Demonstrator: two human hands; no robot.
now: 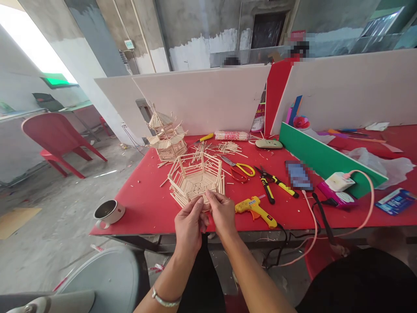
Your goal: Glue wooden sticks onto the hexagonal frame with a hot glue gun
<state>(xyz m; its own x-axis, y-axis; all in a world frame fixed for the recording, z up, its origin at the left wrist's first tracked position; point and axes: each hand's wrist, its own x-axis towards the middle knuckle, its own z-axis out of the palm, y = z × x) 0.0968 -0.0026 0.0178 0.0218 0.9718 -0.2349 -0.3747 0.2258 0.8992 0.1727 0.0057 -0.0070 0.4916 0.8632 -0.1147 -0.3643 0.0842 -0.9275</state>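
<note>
Both my hands meet at the near edge of a hexagonal frame built of thin wooden sticks [195,176], which rests on the red table [146,208]. My left hand [189,226] is closed in a pinch, fingertips against the frame's near rim. My right hand [222,213] is also pinched, thumb and fingers touching the same rim; whether a small stick is between the fingers I cannot make out. A finished pagoda-like stick tower [167,135] stands behind the frame.
Loose sticks [228,148] lie behind the frame. Yellow scissors [239,167], black-and-yellow pliers [275,182] and a yellow glue gun [256,209] lie to the right. A metal cup [107,212] sits at the table's left corner. White partition boards [208,98] stand behind; a red chair [58,141] left.
</note>
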